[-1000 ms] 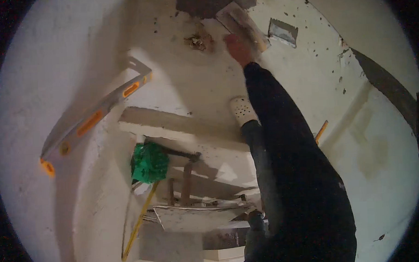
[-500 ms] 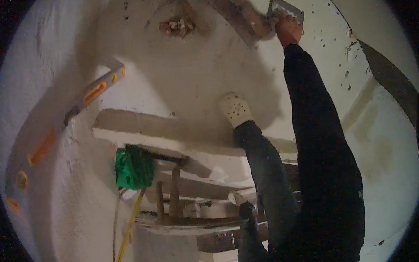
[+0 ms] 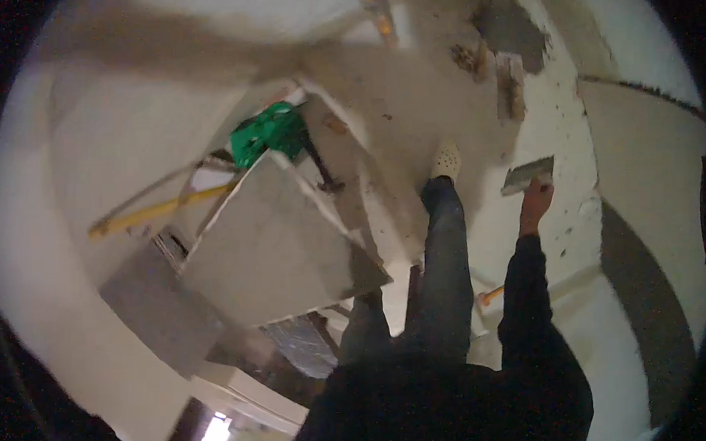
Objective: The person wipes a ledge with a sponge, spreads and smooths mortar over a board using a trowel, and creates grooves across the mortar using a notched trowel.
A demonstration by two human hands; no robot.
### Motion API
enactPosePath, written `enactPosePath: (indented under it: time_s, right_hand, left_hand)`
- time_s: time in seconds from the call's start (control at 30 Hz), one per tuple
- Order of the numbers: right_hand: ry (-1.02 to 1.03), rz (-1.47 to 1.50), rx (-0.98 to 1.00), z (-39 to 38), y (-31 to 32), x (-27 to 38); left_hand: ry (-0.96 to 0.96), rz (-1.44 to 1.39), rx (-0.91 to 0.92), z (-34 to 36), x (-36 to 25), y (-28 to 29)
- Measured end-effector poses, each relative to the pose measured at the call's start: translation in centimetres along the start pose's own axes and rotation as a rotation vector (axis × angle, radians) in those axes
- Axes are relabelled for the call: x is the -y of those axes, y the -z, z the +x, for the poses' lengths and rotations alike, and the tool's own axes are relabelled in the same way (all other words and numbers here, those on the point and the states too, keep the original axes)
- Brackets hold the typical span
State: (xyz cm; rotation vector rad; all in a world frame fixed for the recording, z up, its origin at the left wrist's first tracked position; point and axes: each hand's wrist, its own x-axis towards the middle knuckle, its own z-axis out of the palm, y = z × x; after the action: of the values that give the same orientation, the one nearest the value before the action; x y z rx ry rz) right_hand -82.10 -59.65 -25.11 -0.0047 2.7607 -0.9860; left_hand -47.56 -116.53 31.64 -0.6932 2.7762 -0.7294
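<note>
My right hand (image 3: 536,200) grips a flat rectangular trowel (image 3: 532,173) with grey paste-like residue on its blade. Arm stretched forward in a dark sleeve, it holds the trowel over a pale, dark-speckled surface (image 3: 566,213). My left hand does not show. Beyond the trowel lies a short, soiled board (image 3: 510,87), beside a small heap of rubble (image 3: 465,59) and a dark wet-looking patch (image 3: 511,32).
A large grey slab (image 3: 280,242) spans the left middle, near a green bag (image 3: 271,134), a yellow bar (image 3: 166,209) and a dark long-handled tool (image 3: 320,163). My light perforated shoe (image 3: 447,161) stands on the floor. Part of an orange-marked level (image 3: 377,13) shows at the top.
The whole view has swung round, bringing the grey slab into sight and moving the level to the top edge. My right hand, still gripping the trowel, appears lower and closer.
</note>
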Motion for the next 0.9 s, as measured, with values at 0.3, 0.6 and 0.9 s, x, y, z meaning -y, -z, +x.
enactPosePath:
  time_s: [0.3, 0.6, 0.9]
  right_hand:
    - [-0.306, 0.573, 0.509, -11.8, 14.6, 6.3]
    - [0.007, 0.593, 0.661, -22.5, 23.8, 18.1]
    - [0.207, 0.526, 0.920, -35.6, 25.1, 29.0]
  left_hand:
    - [0.736, -0.726, -0.019, -42.1, -5.6, 6.4]
    - [1.824, -0.554, -0.306, -90.7, -14.6, -3.9]
    - [1.812, -0.282, 0.413, -112.9, -13.6, -17.6]
